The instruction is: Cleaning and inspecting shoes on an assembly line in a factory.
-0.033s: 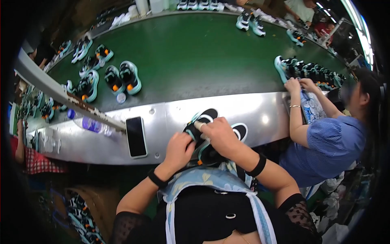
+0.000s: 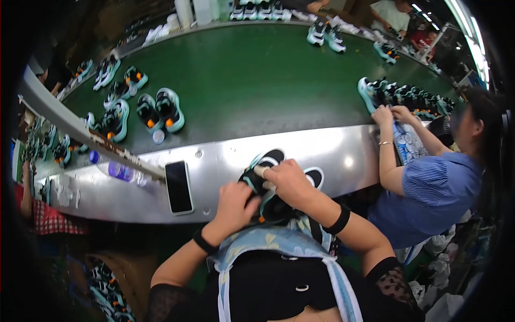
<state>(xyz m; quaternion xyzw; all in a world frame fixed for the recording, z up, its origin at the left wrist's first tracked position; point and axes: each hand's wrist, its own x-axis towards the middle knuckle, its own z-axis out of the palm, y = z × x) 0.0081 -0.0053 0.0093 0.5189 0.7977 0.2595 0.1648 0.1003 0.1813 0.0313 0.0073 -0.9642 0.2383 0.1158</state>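
Close to my body, a black, white and mint sneaker [image 2: 272, 156] is held over the near edge of the metal ledge, toe pointing away from me. My left hand [image 2: 234, 206] is closed at its left side, fingertips hidden against the upper. From the right, my right hand [image 2: 290, 181] pinches at the top of the same sneaker around the tongue area; pale coverings wrap some of its fingers. Exactly what the fingertips grip there cannot be made out. A second matching sneaker [image 2: 315, 177] sits just right of my right hand, partly hidden by it.
A phone [image 2: 178, 187] lies on the metal ledge [image 2: 214, 161], left of my hands. Beyond runs a green belt [image 2: 241, 80] carrying a pair of sneakers [image 2: 160, 111]. A slanted pole [image 2: 80, 126] crosses the left. At right, a co-worker [image 2: 440, 177] handles sneakers.
The view has shifted slightly. Both hands remain on the same sneaker, with only small finger movement.
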